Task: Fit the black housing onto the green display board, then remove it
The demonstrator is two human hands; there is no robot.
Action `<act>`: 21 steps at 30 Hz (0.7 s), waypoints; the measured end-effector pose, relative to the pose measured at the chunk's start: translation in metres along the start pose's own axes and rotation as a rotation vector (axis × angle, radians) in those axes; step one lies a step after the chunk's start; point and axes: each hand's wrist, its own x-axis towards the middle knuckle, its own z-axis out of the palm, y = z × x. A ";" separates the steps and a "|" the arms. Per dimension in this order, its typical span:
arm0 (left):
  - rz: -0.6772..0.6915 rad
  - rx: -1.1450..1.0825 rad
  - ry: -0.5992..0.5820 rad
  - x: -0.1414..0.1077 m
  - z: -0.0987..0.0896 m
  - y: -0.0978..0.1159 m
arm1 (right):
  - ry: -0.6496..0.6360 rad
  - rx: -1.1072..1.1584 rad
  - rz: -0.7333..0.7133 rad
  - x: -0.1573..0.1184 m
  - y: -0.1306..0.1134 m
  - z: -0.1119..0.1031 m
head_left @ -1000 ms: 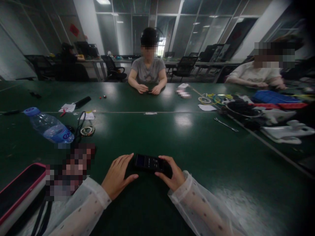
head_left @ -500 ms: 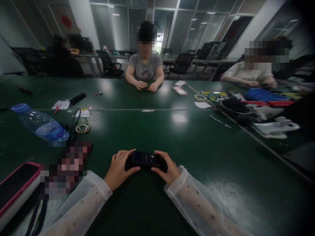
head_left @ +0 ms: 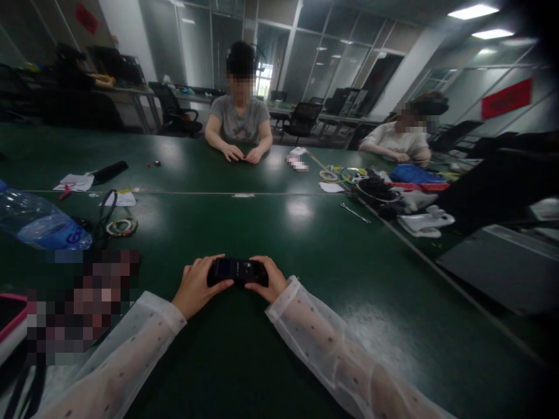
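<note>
A small black handheld device with a dark screen at its left part and small pale markings lies sideways between my hands, low over the green table. Its exact kind is too dim to make out. My left hand grips the left end, thumb along the near edge and fingers on the far edge. At the right end, my right hand pinches it the same way, with thumb and fingers closed around it. Both forearms are in sheer, dotted white sleeves.
Left on the green table are a water bottle, bead bracelets and a pink-edged object. A wrench, cables and a grey case lie to the right. Two people sit across the table.
The view has swung to the right, so the table things appear farther left and more of the grey case shows. Both hands keep the same grip on the device.
</note>
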 end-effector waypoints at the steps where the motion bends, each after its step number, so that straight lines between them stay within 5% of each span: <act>1: -0.010 -0.005 0.002 0.001 0.000 0.000 | 0.013 -0.007 -0.001 0.002 0.001 0.001; 8: -0.041 -0.076 -0.036 0.007 -0.005 -0.003 | 0.078 -0.026 -0.125 0.006 0.002 0.004; 21: -0.062 -0.166 -0.026 0.017 -0.004 0.004 | 0.050 0.163 -0.066 0.015 0.011 0.006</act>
